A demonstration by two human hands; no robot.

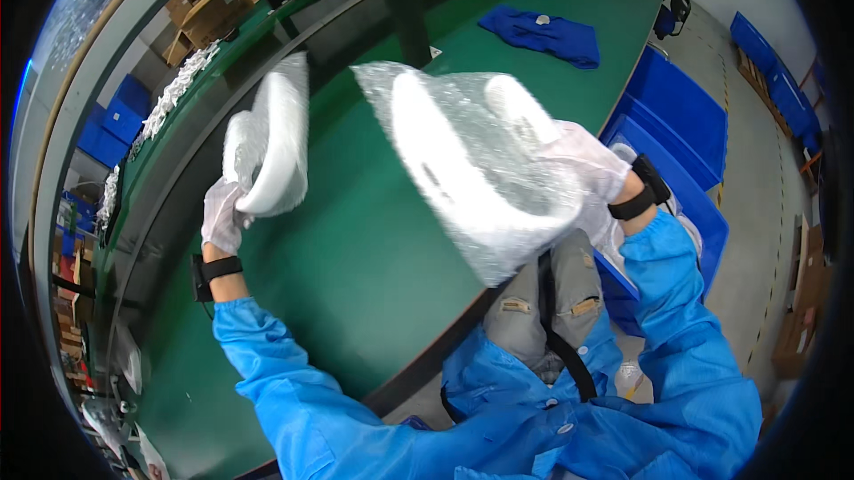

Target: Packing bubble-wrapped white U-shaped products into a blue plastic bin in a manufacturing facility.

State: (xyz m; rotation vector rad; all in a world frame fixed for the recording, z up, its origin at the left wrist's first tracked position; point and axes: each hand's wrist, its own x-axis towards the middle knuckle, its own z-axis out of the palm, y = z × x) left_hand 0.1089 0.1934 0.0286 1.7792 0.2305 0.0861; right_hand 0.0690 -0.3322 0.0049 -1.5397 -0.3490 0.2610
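Note:
My left hand [222,217], in a thin white glove, is closed on the lower end of a curved white plastic part in a clear bubble bag [283,146]. It holds that part raised over the left of the green table. My right hand [587,160], gloved too, grips the side of a second curved white part in a bubble bag [445,173]. This U-shaped piece is held up above the table's near edge, and its bag hangs past its lower end. Some fingers of my right hand are hidden behind the bag.
The green tabletop [356,302] curves round in front of me. A folded blue cloth [543,33] lies at its far right. Blue bins [680,115] stand beside the table on my right, one with bagged pieces inside. A dark post [398,4] rises at the back.

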